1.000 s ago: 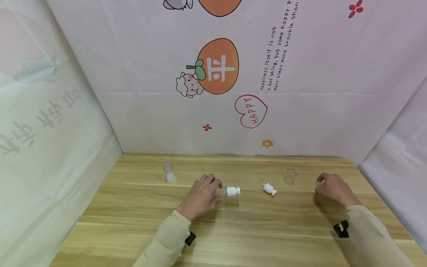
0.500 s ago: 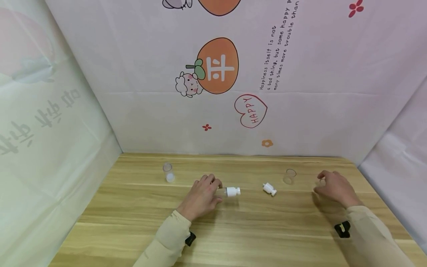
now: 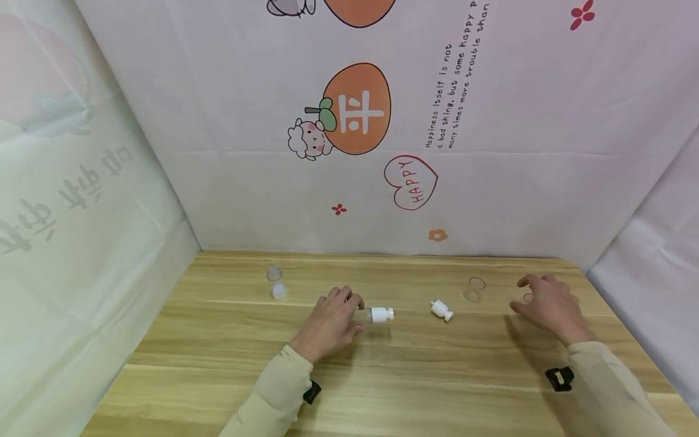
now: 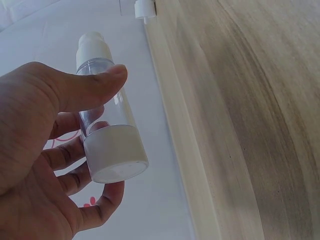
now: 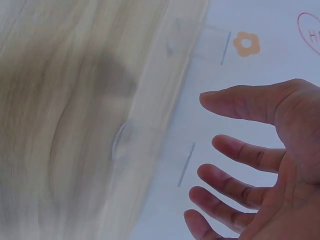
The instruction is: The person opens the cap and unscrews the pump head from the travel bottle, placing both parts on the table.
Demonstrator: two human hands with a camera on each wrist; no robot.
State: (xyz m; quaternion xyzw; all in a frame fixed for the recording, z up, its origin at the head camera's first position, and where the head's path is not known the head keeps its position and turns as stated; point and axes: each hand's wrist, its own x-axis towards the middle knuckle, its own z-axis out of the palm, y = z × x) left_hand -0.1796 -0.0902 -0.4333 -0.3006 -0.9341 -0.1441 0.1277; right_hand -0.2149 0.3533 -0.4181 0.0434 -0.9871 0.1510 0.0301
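Observation:
My left hand (image 3: 330, 318) grips a clear pump bottle (image 4: 116, 150) with a white top and a white base. In the head view the bottle lies on its side in the hand, white top pointing right. My right hand (image 3: 554, 309) is at the right of the table, thumb and fingers apart. Just beyond its fingers stands a clear cap (image 5: 150, 147), partly hidden by the hand in the head view. A second clear cap (image 3: 474, 290) stands to its left. Between the hands lies a white pump head (image 3: 441, 310).
A clear bottle body (image 3: 276, 283) with a white bottom stands at the back left of the wooden table (image 3: 415, 376). Behind the table's back edge rises a printed white cloth (image 3: 262, 200), with more cloth at both sides.
My right hand's thumb and fingers have spread apart from the clear cap, letting it go where it stands. The left hand keeps its hold on the pump bottle, almost unmoved.

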